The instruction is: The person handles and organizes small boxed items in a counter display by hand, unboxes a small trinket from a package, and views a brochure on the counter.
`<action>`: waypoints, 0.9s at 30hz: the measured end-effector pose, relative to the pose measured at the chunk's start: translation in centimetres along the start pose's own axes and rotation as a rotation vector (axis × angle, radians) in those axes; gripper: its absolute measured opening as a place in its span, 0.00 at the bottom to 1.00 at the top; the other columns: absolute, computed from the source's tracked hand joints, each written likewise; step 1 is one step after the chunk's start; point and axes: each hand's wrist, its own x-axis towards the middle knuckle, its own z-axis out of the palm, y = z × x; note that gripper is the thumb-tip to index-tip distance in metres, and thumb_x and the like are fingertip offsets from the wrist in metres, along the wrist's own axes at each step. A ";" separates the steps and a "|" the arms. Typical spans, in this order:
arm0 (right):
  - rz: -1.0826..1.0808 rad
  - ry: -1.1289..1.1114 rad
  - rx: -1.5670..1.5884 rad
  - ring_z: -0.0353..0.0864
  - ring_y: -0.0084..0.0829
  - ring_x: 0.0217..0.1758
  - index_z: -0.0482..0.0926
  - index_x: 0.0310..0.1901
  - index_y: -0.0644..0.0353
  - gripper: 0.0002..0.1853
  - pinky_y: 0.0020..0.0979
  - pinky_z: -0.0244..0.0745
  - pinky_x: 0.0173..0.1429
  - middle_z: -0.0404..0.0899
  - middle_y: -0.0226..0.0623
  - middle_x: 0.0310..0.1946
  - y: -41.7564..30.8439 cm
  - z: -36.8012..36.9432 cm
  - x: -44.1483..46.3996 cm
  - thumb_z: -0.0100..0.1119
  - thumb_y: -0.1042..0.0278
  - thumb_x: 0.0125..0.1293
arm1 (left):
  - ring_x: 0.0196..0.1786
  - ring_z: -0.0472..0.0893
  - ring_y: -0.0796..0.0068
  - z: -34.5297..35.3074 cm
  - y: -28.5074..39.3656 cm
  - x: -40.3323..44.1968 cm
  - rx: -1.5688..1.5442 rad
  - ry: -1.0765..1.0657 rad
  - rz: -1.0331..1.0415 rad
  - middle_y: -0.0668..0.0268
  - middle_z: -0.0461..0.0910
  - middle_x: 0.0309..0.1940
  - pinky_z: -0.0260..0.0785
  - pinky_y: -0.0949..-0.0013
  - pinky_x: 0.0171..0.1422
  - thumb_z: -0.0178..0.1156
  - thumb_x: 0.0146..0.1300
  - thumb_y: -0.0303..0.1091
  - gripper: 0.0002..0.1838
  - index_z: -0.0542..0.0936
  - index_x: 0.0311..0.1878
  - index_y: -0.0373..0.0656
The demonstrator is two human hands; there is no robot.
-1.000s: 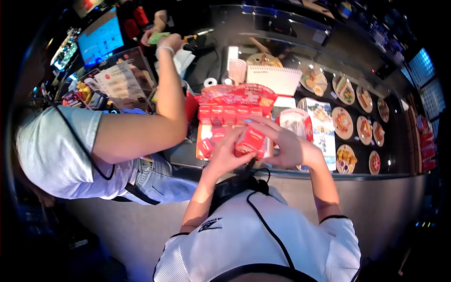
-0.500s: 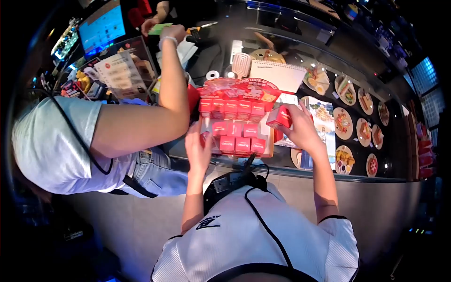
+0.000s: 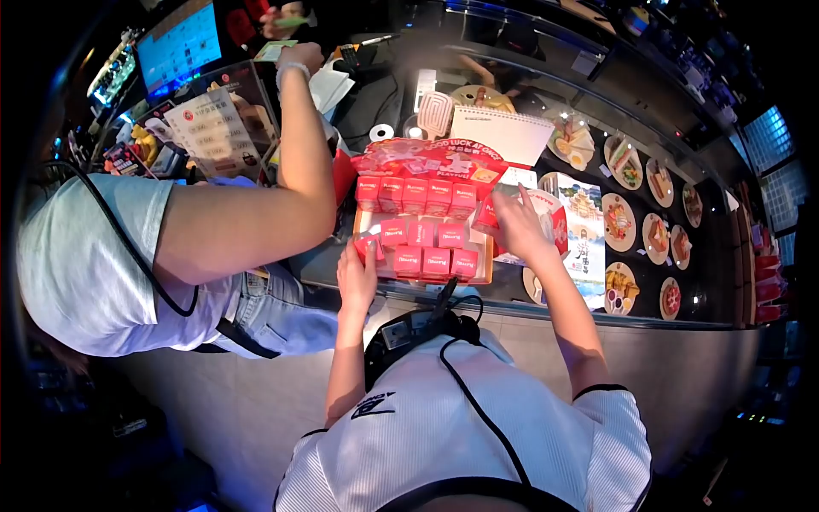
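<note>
1 red box (image 3: 485,215) is clamped in the right hand (image 3: 522,224), lying left of its fingers near the display tray's right edge. Another red carton (image 3: 367,244) sits between the thumb and fingers of the left hand (image 3: 356,277), which is closed on it at the tray's left edge. Between the hands, the display tray (image 3: 488,270) holds 6 front boxes (image 3: 436,263) in 2 rows of 3, with a back row (image 3: 415,196) of 5 beneath a "GOOD LUCK AT ONCE" header (image 3: 435,159). The tray lies by the near edge of the surface (image 3: 317,266). A printed booklet (image 3: 583,235) lies right of the right hand; a spiral calendar (image 3: 503,135) stands behind the header. A co-worker's arm (image 3: 300,166) reaches over the surface at left.
</note>
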 end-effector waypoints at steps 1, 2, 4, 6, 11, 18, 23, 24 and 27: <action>0.017 -0.029 -0.006 0.76 0.44 0.52 0.65 0.52 0.66 0.30 0.51 0.47 0.71 0.77 0.48 0.42 -0.1 -0.1 0.3 0.65 0.55 0.54 | 0.51 0.74 0.45 -0.1 0.1 0.0 -0.006 -0.003 0.000 0.43 0.75 0.47 0.66 0.54 0.55 0.51 0.67 0.46 0.27 0.67 0.60 0.33; 0.019 -0.038 -0.032 0.76 0.44 0.52 0.65 0.51 0.65 0.29 0.51 0.48 0.71 0.77 0.48 0.42 -0.3 -0.3 0.6 0.66 0.58 0.53 | 0.51 0.74 0.45 0.0 -0.1 0.0 -0.009 0.004 -0.001 0.43 0.75 0.47 0.66 0.54 0.55 0.51 0.67 0.45 0.27 0.67 0.60 0.33; 0.026 -0.057 -0.086 0.77 0.43 0.51 0.66 0.50 0.65 0.28 0.52 0.48 0.71 0.78 0.47 0.42 -0.6 -0.7 1.0 0.66 0.62 0.52 | 0.51 0.74 0.45 0.3 -0.3 0.0 -0.015 0.016 -0.002 0.44 0.75 0.47 0.67 0.54 0.55 0.51 0.67 0.45 0.26 0.67 0.60 0.34; -0.055 -0.011 -0.136 0.77 0.44 0.50 0.65 0.49 0.64 0.27 0.53 0.50 0.70 0.78 0.46 0.41 0.3 0.2 1.9 0.66 0.66 0.50 | 0.51 0.74 0.45 0.3 -0.3 0.1 -0.027 -0.002 -0.024 0.44 0.75 0.47 0.67 0.53 0.54 0.51 0.66 0.44 0.25 0.68 0.59 0.35; -0.106 -0.052 -0.162 0.78 0.44 0.49 0.62 0.50 0.63 0.29 0.50 0.54 0.69 0.78 0.47 0.41 1.8 0.9 3.4 0.65 0.73 0.46 | 0.50 0.75 0.46 -0.3 -0.1 0.2 -0.077 -0.067 -0.019 0.44 0.75 0.48 0.67 0.53 0.54 0.51 0.66 0.43 0.23 0.71 0.54 0.34; -0.155 -0.087 -0.064 0.75 0.48 0.52 0.60 0.52 0.65 0.30 0.44 0.56 0.69 0.74 0.51 0.47 3.3 2.1 4.3 0.65 0.69 0.50 | 0.49 0.76 0.46 0.0 -0.3 0.5 -0.103 -0.033 0.006 0.46 0.76 0.48 0.67 0.54 0.54 0.51 0.66 0.43 0.20 0.73 0.52 0.35; -0.096 -0.151 -0.181 0.74 0.43 0.55 0.61 0.54 0.63 0.30 0.43 0.57 0.69 0.72 0.50 0.50 3.6 3.6 4.5 0.65 0.65 0.52 | 0.50 0.75 0.45 0.2 -0.8 0.4 -0.061 -0.052 0.021 0.45 0.75 0.47 0.67 0.54 0.54 0.51 0.66 0.45 0.23 0.71 0.53 0.33; -0.049 -0.201 -0.206 0.74 0.42 0.55 0.61 0.54 0.62 0.29 0.41 0.57 0.68 0.72 0.50 0.50 2.5 2.5 4.5 0.64 0.66 0.53 | 0.50 0.74 0.45 0.6 -1.3 0.3 -0.023 -0.042 0.028 0.45 0.75 0.47 0.67 0.53 0.54 0.51 0.66 0.45 0.24 0.71 0.53 0.32; -0.052 -0.219 -0.301 0.77 0.38 0.52 0.65 0.52 0.59 0.23 0.38 0.59 0.67 0.74 0.46 0.48 1.6 2.1 4.6 0.60 0.69 0.55 | 0.50 0.74 0.44 0.3 -0.9 0.1 0.029 -0.059 -0.008 0.44 0.74 0.47 0.67 0.53 0.54 0.51 0.66 0.47 0.25 0.70 0.54 0.32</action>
